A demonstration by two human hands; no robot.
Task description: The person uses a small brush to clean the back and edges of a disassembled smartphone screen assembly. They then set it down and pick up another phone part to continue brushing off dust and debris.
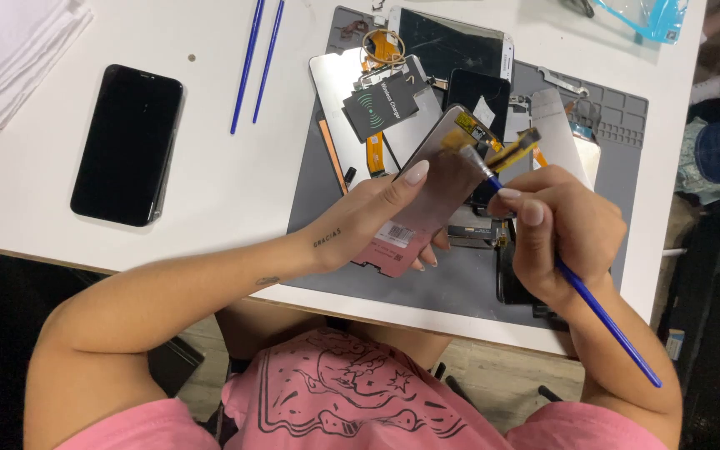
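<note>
phone screen panel (437,196): metallic back up, tilted, above grey mat | blue-handled brush (577,287): bristles on panel's top edge

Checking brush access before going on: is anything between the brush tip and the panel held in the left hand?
Nothing visible. The left hand holds the phone panel tilted; the right hand holds the blue brush, whose bristles already sit at the panel's upper edge, beside its yellow flex cable.

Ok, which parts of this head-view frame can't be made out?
Head view only:
- Lower part of the screen panel: covered by the left hand.
- Parts on the grey mat under the right hand: hidden.
- Brush bristles: too small to judge contact.
- Clear blue item: cut off by the top edge.
</note>
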